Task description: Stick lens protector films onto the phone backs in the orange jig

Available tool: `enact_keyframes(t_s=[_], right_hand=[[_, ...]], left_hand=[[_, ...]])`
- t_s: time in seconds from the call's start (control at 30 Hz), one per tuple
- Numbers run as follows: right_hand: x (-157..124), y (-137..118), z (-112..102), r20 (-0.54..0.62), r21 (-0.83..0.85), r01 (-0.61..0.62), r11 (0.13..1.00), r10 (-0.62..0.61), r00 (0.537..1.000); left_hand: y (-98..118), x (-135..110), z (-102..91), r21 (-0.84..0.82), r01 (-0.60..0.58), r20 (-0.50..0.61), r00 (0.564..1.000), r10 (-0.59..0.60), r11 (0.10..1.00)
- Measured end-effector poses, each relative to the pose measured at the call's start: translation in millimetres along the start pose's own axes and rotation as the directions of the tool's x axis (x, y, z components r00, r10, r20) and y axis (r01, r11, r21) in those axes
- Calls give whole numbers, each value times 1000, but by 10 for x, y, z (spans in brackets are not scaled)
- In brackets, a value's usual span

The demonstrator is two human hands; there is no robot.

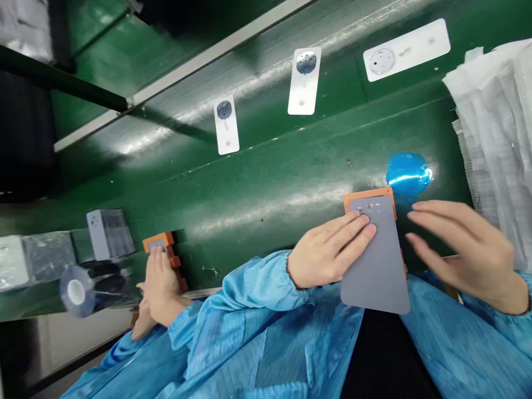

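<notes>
A flat grey phone back cover (376,263) lies over an orange fixture (351,197), whose top and side edges show around it. Several small openings line the cover's upper end. My left hand (332,249) rests on the cover with its fingers stretched out near those openings, not wrapped round it. Just right of the cover, my right hand (465,249) is held apart from it, fingers spread and nothing in them. A shiny blue piece of film (409,173) lies beyond the fixture, close to the right fingertips.
Along the green bench (257,188) lie white cards, one of them (305,91) with a dark round patch. White cloth-like sheets (494,122) are stacked at right. At left, a co-worker's hands (160,288) press on another orange fixture (160,241), near a tape roll (77,292).
</notes>
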State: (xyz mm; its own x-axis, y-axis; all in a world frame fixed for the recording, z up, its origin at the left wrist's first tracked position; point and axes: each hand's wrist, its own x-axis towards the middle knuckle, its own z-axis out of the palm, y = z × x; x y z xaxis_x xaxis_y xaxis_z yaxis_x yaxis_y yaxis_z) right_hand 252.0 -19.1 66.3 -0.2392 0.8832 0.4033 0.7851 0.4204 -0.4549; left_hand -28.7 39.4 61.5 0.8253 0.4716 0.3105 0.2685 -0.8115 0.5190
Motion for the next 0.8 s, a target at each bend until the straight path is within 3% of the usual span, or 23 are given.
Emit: enact_keyframes(t_s=[0.1, 0.23, 0.37, 0.6, 0.8], right_hand=[[-51, -101, 74, 116, -16, 277, 961, -273, 955], [-114, -52, 202, 132, -96, 398, 912, -385, 914], [-109, -13, 221, 162, -108, 428, 897, -409, 898], [-101, -15, 228, 206, -120, 405, 906, -377, 903], [-164, 35, 387, 357, -120, 310, 943, -251, 900]], left_hand=[[70, -25, 197, 282, -87, 60, 995, 73, 955], [71, -29, 356, 388, -104, 68, 994, 84, 916], [41, -24, 371, 421, -106, 76, 994, 81, 901], [-6, -76, 355, 388, -80, 201, 980, 0, 918], [-3, -115, 453, 486, -5, 190, 977, -101, 874]])
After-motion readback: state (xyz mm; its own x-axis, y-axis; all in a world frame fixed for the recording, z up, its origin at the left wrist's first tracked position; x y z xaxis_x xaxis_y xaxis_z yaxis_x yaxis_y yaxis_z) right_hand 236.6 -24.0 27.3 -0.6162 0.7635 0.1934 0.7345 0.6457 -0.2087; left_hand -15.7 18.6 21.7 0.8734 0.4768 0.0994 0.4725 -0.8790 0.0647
